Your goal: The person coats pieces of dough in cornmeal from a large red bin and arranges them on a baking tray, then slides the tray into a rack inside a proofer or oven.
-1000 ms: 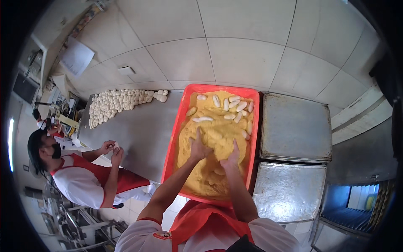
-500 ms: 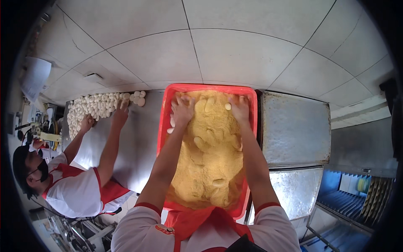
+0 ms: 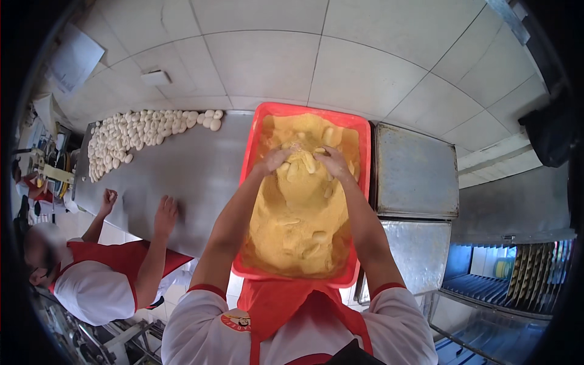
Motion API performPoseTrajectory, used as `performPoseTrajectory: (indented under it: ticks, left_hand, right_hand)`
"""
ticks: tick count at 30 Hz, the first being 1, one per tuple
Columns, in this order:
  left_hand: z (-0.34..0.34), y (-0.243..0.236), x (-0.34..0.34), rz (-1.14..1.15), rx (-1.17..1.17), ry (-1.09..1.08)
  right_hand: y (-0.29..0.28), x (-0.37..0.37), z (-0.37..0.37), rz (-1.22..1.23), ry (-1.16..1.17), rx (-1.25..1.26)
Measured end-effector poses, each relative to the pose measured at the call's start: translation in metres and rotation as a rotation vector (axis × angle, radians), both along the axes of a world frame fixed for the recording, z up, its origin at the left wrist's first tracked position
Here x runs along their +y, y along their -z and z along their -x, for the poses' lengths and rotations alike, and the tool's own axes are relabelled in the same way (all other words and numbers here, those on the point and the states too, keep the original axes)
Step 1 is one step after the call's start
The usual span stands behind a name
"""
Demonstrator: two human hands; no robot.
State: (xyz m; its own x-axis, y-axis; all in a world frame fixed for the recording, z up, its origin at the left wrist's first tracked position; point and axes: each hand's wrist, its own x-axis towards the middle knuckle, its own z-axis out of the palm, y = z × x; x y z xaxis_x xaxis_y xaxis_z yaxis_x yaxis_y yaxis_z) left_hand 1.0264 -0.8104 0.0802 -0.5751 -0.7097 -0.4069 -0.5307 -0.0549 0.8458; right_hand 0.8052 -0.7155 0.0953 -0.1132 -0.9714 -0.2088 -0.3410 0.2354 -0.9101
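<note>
A red plastic tub (image 3: pixel 365 194) holds fine yellow crumbs (image 3: pixel 292 237) with elongated dough pieces mostly coated or sunk in them. Near the far half of the tub, my left hand (image 3: pixel 277 159) and my right hand (image 3: pixel 331 160) face each other, fingers curled round a small heap of crumb-coated dough pieces (image 3: pixel 306 161). Both sets of fingertips are partly hidden among the crumbs.
Left, a steel table (image 3: pixel 176 158) carries several dough balls (image 3: pixel 128 134); a co-worker (image 3: pixel 109 274) stands there, hands above it. Right, stacked metal trays (image 3: pixel 413 170) adjoin the tub, beside a rack (image 3: pixel 505 274). A tiled wall (image 3: pixel 261 61) runs behind.
My hands moved to the far edge, then back inward and together round the pieces. The white pieces are now mostly covered. The co-worker's hands reached to the dough balls, then drew back.
</note>
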Motion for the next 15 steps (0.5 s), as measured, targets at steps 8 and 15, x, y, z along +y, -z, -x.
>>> performPoseTrajectory:
  ticks: [8,15]
  left_hand:
    - [-0.073,-0.002,0.22,0.853,-0.303,0.132]
    - [-0.125,-0.013,0.254,0.45,-0.269,0.236]
  right_hand:
    - [0.036,0.175,-0.115,0.483,0.057,0.899]
    - [-0.009,0.219,-0.109,0.265,0.105,0.441]
